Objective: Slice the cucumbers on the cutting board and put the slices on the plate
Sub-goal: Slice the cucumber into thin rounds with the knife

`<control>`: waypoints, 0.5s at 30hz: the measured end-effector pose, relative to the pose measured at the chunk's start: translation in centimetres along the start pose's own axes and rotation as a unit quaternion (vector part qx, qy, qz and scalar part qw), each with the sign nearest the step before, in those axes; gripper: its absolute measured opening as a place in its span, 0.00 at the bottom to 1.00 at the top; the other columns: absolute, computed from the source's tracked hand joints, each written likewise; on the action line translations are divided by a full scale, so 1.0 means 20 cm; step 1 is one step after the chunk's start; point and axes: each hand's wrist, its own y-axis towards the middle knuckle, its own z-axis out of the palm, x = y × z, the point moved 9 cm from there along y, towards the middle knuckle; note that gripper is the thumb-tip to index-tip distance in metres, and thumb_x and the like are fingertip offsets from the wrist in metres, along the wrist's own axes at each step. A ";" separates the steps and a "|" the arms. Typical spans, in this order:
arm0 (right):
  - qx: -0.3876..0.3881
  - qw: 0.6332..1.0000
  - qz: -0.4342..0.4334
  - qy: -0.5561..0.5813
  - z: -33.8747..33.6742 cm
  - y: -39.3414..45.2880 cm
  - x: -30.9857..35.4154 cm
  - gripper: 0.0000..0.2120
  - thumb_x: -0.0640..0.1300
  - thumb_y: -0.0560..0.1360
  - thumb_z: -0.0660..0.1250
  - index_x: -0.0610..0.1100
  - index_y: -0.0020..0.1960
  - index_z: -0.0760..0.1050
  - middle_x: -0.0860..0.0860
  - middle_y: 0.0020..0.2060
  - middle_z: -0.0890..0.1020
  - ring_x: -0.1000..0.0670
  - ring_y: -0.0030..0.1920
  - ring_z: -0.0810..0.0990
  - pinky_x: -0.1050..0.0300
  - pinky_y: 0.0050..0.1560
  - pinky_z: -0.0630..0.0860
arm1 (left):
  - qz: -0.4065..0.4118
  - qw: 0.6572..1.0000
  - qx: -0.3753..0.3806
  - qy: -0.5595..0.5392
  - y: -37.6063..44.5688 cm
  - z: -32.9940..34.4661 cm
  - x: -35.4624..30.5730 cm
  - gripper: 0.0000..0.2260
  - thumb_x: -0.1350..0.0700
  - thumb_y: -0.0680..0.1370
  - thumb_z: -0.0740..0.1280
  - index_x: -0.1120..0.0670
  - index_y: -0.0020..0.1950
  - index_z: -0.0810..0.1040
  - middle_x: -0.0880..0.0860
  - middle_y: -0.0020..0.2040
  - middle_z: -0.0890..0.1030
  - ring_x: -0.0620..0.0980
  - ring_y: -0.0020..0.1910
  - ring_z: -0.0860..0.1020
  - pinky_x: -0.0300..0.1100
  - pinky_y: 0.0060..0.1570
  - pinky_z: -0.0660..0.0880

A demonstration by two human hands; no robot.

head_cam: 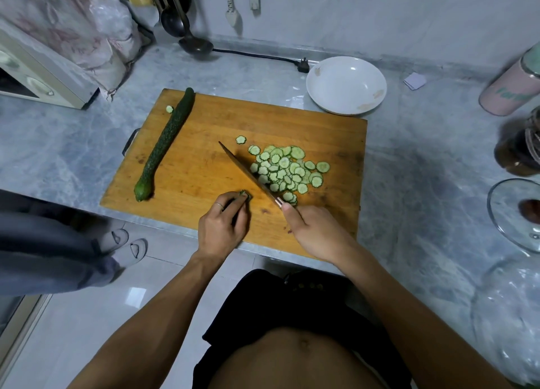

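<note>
your left hand is curled over a small cucumber stub, fingertips pinching it down on the board near its front edge. there is a ring on one finger. very little of the stub shows past your fingers, only a bit of green at the tips.

your right hand is closed round the handle of the knife, thumb lying along the top toward the blade. the handle is mostly hidden inside your grip. the blade runs away from that hand, up and to the left, with its edge down on the board just right of the stub. you cannot tell whether the blade touches the stub.

the slices lie in a loose heap on the board just beyond your right hand, against the far side of the blade, a few strays spread toward the knife tip. a whole cucumber lies well to the left of your left hand, slanting away from you, with one stray slice beside its far end.

the plate sits on the counter beyond the board's far right corner, well ahead of your right hand, with no slices in it yet. a glass lid lies far to the right of that hand.
</note>
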 end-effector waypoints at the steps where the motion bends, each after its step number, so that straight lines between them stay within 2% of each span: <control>1: 0.002 1.000 -0.001 -0.005 0.00 -0.01 0.00 0.26 0.60 0.83 0.48 0.44 0.35 0.65 0.50 0.30 0.69 0.49 0.31 0.69 0.53 0.33 0.62 | -0.007 1.000 -0.004 -0.003 0.00 0.00 0.00 0.09 0.58 0.77 0.69 0.56 0.56 0.84 0.52 0.53 0.83 0.52 0.41 0.82 0.42 0.31 0.77; 3: 0.007 1.000 -0.003 -0.013 0.02 -0.04 -0.01 0.25 0.62 0.83 0.48 0.47 0.36 0.68 0.50 0.34 0.73 0.49 0.37 0.72 0.54 0.35 0.65 | -0.021 1.000 -0.005 -0.013 0.00 0.00 0.02 0.10 0.57 0.78 0.68 0.55 0.57 0.84 0.52 0.53 0.83 0.52 0.44 0.82 0.44 0.34 0.78; 6: 0.008 1.000 -0.005 -0.028 0.06 -0.08 -0.02 0.24 0.64 0.81 0.47 0.51 0.36 0.66 0.49 0.40 0.75 0.48 0.44 0.73 0.52 0.43 0.68 | -0.038 0.999 0.002 -0.035 -0.01 0.00 0.04 0.10 0.56 0.79 0.67 0.55 0.57 0.83 0.52 0.53 0.82 0.52 0.47 0.82 0.46 0.37 0.79; 11: -0.001 0.999 -0.014 -0.043 0.06 -0.11 0.01 0.24 0.66 0.80 0.45 0.52 0.36 0.65 0.47 0.41 0.76 0.46 0.44 0.75 0.49 0.45 0.72 | -0.038 0.998 -0.001 -0.049 -0.01 0.00 0.04 0.11 0.54 0.79 0.65 0.58 0.54 0.85 0.53 0.52 0.83 0.50 0.48 0.82 0.46 0.40 0.80; 15: -0.002 0.998 -0.024 -0.049 0.04 -0.14 0.04 0.23 0.63 0.82 0.47 0.51 0.36 0.64 0.47 0.40 0.74 0.45 0.44 0.75 0.52 0.43 0.69 | -0.043 0.998 -0.006 -0.047 -0.02 0.01 0.05 0.13 0.53 0.79 0.64 0.59 0.51 0.85 0.54 0.51 0.83 0.51 0.47 0.80 0.46 0.38 0.80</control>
